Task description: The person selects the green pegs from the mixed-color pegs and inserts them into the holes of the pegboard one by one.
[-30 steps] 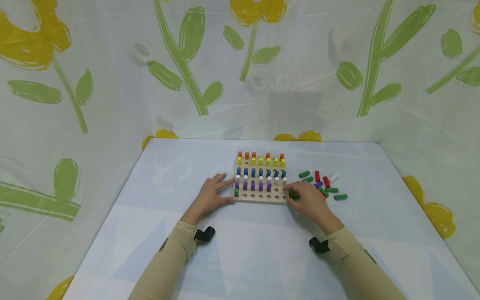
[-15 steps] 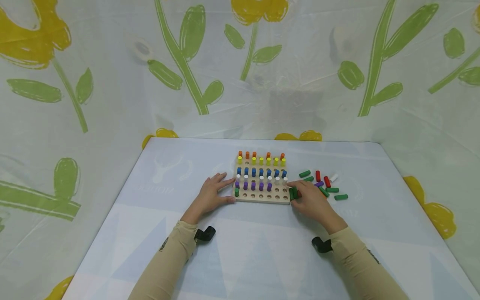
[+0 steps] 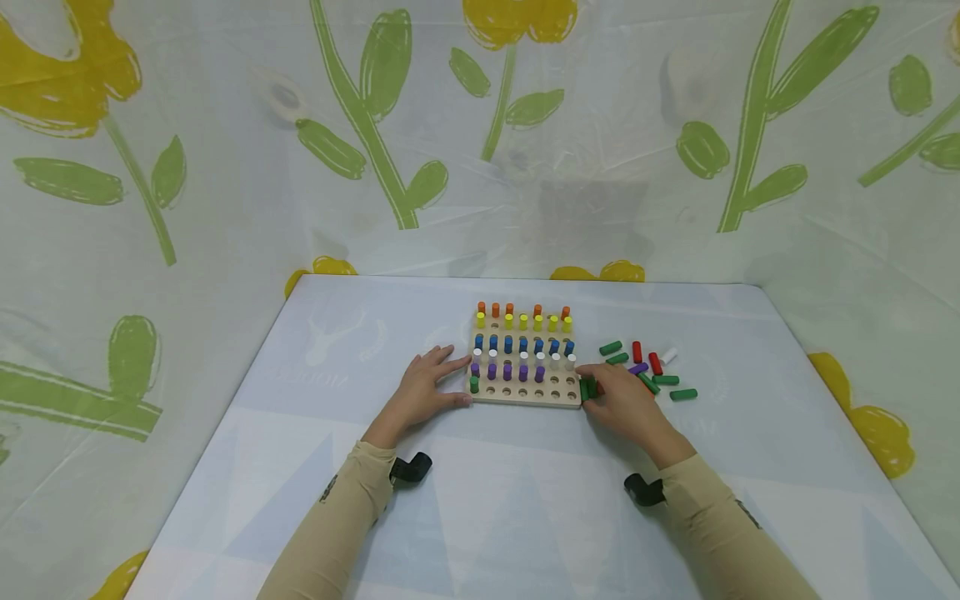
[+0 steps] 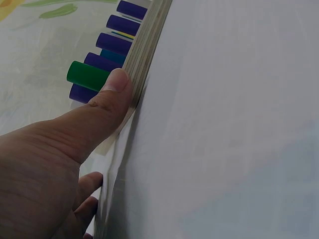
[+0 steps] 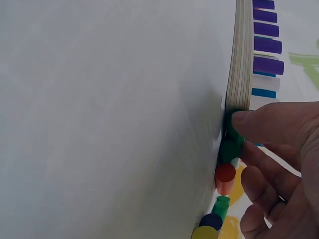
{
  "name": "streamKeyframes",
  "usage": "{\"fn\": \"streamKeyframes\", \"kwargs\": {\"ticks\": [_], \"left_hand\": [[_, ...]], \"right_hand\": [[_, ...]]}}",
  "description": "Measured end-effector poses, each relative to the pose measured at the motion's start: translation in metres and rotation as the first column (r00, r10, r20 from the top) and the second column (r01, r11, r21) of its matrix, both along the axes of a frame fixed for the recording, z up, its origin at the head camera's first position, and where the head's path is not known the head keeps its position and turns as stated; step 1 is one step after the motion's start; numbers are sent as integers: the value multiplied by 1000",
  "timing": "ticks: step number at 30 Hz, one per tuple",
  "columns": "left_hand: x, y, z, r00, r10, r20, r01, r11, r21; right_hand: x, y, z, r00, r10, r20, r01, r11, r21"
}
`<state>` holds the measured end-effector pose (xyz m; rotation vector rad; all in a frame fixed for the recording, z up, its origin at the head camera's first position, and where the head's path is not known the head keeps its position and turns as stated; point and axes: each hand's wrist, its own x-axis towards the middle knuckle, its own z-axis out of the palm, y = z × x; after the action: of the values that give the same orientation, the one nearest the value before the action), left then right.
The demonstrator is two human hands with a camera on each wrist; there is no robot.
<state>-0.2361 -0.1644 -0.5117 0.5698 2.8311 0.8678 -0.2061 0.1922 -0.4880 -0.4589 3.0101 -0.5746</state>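
A wooden pegboard (image 3: 528, 402) holds rows of orange, yellow, blue, white and purple pegs. One green peg (image 3: 474, 384) stands in its nearest row, at the left end. My left hand (image 3: 422, 390) steadies the board's left side, fingers spread; its thumb (image 4: 115, 89) rests on the near corner beside that peg. At the board's right end my right hand (image 3: 621, 402) pinches a green peg (image 5: 234, 127) under the thumb, close against the board's edge. A second green peg (image 5: 230, 151) sits by the index fingertip. The far side of this grip is hidden.
Loose pegs lie right of the board: several green (image 3: 683, 394), red ones (image 3: 637, 352), a purple one (image 3: 638, 368) and a white one (image 3: 670, 356). The white table (image 3: 480, 500) ends at a flower-printed curtain (image 3: 592, 208) behind and on both sides.
My right hand has moved slightly right, off the board's right corner, uncovering the near row's end hole and the green pegs beside the board. My left hand has stayed in place.
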Motion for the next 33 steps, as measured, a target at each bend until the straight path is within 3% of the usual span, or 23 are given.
{"fn": "streamKeyframes", "kwargs": {"ticks": [10,16,33], "left_hand": [[0,0,1,1000,2,-3,-2,1000,8],[1,0,1,1000,5,-5,-5,1000,2],[0,1,0,1000,8,4,-8,1000,-1]], "right_hand": [[4,4,7,991,-33,128,43,996,-77],[6,8,10,993,1,114,13,992,-123],[8,13,2,1000,-2,19,5,983,-181]]}}
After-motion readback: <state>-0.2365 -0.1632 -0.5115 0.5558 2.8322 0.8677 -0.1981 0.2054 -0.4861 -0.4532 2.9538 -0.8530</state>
